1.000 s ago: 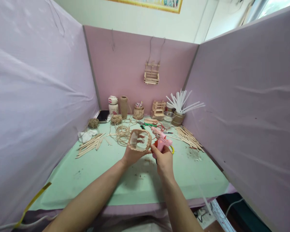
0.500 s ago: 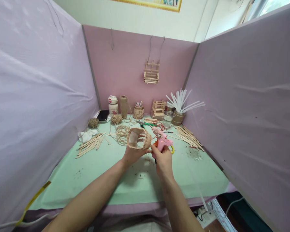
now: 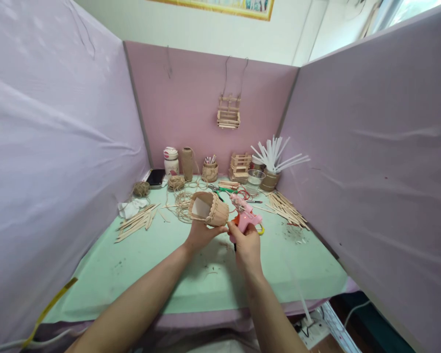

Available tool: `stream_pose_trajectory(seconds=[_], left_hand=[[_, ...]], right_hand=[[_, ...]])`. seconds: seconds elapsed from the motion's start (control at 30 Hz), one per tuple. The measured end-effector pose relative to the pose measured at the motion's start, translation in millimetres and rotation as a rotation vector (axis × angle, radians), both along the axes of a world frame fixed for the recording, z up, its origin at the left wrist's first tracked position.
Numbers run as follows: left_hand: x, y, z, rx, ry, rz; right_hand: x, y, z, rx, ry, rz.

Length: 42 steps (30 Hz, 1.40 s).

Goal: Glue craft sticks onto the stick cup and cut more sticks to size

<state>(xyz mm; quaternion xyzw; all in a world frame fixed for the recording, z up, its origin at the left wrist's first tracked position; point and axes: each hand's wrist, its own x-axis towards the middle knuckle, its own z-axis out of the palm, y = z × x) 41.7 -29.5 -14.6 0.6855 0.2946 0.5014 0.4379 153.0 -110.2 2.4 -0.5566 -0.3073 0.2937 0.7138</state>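
A small basket [image 3: 217,211] of wooden sticks with a braided rim is tilted on its side in the air, its opening turned toward the left and me. My left hand [image 3: 202,236] is closed round it from below, with the thumb reaching right; the fingers behind it are hidden. A pink glue gun [image 3: 245,215] sits in my right hand [image 3: 248,241], its fingers wrapped round the handle. Its nozzle points away from me, just right of the basket. Whether the right fingertips touch the left thumb I cannot tell.
Flat wooden sticks lie in piles at left [image 3: 137,223] and right [image 3: 288,211]. Behind the basket are loose twine [image 3: 183,203], pliers [image 3: 220,189] and a clear cup [image 3: 255,179]. White glue sticks [image 3: 274,154] stand in a pot. A small wooden rack [image 3: 228,113] hangs on the back panel.
The basket has turned in my left hand, so more of its outer side shows and less of its inside. My right hand keeps the glue gun in nearly the same place.
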Motion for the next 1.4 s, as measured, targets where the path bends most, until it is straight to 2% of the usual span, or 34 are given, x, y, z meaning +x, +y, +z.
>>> stream_pose_trajectory(seconds=[0.13,0.33,0.47,0.73,0.97,1.1,1.2,1.27,1.4], left_hand=[[1,4,-3.8,-0.102,-0.130,-0.046],[1,0,10.5,-0.206,-0.225,-0.216],[1,-1,13.4,-0.302,-0.295,-0.331],[4,-1,12.5,-0.269,-0.194,-0.344],[6,-3,13.7,-0.291,-0.162,-0.222],[7,-2,9.7,-0.330,-0.204,-0.226],[9,0,3.0,-0.382,-0.305,-0.208],[10,2,0.8,-0.431,-0.396,-0.237],[8,3,5.9,-0.556,-0.536,-0.405]], right_hand=[[3,-3,2.4,0.049,0.016,-0.032],[8,-6,0.9,0.113,0.038,-0.063],[8,-8,1.3,0.133,0.007,-0.076],[0,-5,-5.1,0.080,-0.098,-0.120],[-3,-5,-8.2,0.071,-0.117,-0.129],[-9,-6,-6.4,0.069,-0.108,-0.123],[-13,-9,-8.0,0.073,-0.096,-0.121],[-12,-12,-9.4,0.070,-0.086,-0.139],[-2,-19,-7.7,0.034,-0.115,-0.138]])
